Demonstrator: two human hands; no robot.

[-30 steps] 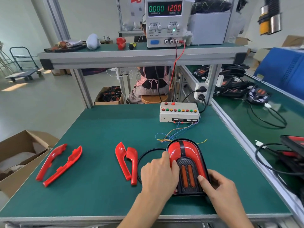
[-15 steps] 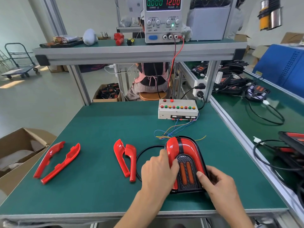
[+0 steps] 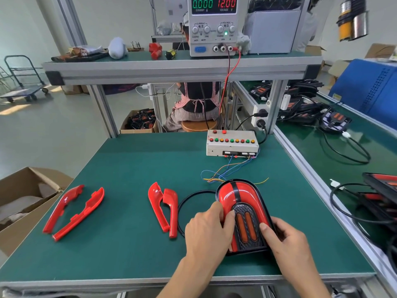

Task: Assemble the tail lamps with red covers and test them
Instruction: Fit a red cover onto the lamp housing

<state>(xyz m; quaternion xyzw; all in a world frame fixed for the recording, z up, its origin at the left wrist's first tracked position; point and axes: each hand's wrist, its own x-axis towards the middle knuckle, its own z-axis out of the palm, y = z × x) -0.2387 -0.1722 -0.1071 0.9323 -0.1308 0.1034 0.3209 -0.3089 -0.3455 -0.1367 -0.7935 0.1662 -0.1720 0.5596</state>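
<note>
Tail lamp [image 3: 240, 214] sits at the near right of the green worktop [image 3: 133, 168], both hands on it. Far left, two red covers [image 3: 73, 211] lie spare, then another pair [image 3: 164, 208] just beside the lamp's black cable [image 3: 182, 203], handy for the next fit. Left hand [image 3: 206, 231] lies over the lamp's left edge, fingers curled onto the red cover there, apparently pressing it home. Right hand [image 3: 285, 239] grips the right rim, thumb on the face, likely bracing the lamp against that push. Behind, coloured wires [image 3: 232, 168] run to the button box [image 3: 232, 144], ready for testing; the power supply [image 3: 213, 24] above reads zero current.
</note>
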